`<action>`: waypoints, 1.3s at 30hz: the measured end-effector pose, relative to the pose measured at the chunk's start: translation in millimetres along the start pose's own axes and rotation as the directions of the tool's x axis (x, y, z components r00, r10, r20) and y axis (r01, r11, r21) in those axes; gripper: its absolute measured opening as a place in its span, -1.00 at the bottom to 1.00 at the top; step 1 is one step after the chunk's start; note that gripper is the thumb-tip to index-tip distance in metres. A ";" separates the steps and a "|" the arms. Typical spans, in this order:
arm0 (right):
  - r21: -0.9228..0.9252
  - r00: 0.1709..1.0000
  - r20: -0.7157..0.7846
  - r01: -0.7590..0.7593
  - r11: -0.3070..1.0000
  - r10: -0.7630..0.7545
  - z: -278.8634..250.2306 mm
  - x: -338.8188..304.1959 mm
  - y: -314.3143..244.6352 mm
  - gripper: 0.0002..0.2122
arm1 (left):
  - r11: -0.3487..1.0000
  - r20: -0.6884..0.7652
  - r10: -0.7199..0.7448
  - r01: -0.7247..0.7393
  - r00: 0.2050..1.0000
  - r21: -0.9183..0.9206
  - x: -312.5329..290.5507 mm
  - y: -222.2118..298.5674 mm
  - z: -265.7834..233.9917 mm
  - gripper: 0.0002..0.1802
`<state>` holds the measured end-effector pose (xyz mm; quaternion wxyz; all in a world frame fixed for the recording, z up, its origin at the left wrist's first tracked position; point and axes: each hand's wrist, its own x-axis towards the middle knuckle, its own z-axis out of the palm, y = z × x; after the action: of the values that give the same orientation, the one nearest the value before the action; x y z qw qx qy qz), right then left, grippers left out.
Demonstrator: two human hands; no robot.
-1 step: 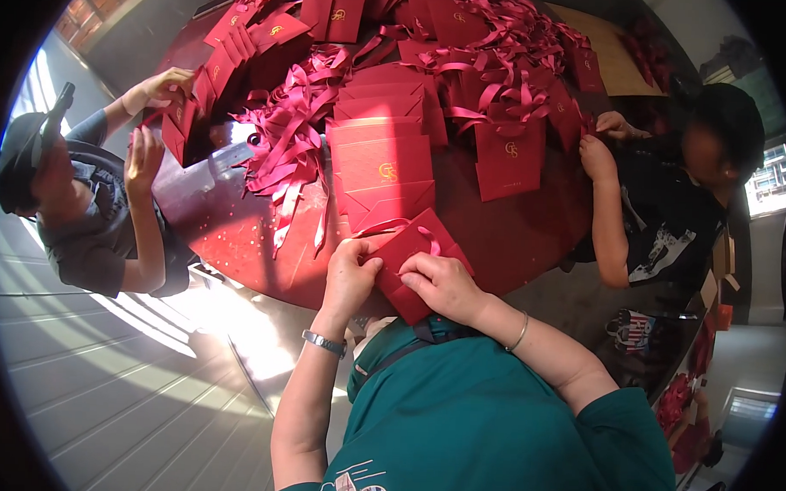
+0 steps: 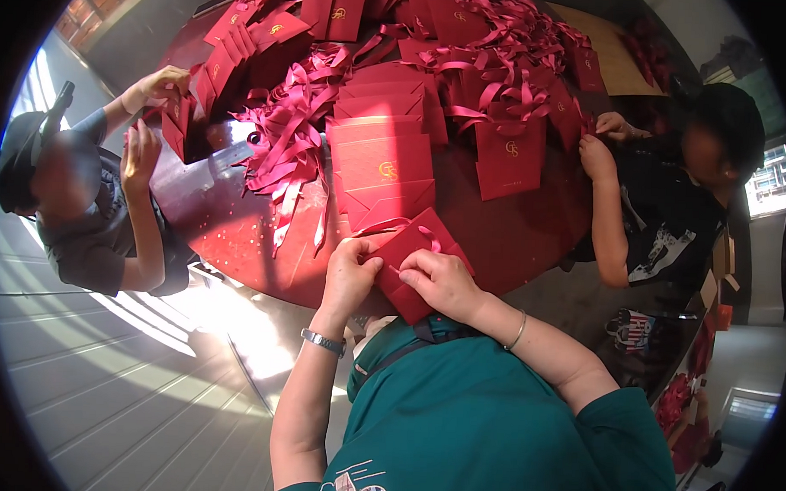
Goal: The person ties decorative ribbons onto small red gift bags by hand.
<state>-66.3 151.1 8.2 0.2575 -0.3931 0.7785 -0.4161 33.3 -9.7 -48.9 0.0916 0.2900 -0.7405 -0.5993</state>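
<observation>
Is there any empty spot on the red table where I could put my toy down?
Bare table shows at the near-left, between the ribbon pile and the table's edge. Another patch lies right of the envelope stack, below the upright red bag. The far half is crowded with bags and ribbons. Both hands, left hand and right hand, hold a red envelope.

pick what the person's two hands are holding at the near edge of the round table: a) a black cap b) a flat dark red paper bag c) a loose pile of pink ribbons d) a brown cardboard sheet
b: the left hand and the right hand both grip a flat dark red paper bag with a ribbon handle, at the near rim of the round table; the ribbons lie farther out, untouched by them.
</observation>
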 end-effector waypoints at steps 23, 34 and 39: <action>-0.115 0.993 -0.094 0.066 0.991 -0.077 19.2 17.7 21.9 -0.89 | 0.992 0.021 -0.125 0.125 0.992 -0.004 6.7 -5.1 3.1 -0.81; -0.233 0.977 -0.131 0.137 0.963 -0.171 24.7 19.5 16.2 -0.91 | 0.949 0.094 -0.313 0.314 0.945 0.004 9.0 16.3 -3.3 -0.85; -0.311 0.979 -0.107 0.133 0.941 -0.174 23.0 21.4 6.6 -0.91 | 0.883 0.180 -0.381 0.415 0.907 -0.219 9.6 12.2 -10.8 -0.85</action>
<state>-64.1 125.4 -10.9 0.1087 -0.4590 0.8152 -0.3360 26.9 -22.5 -36.6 -0.0466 0.3819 -0.5870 -0.7123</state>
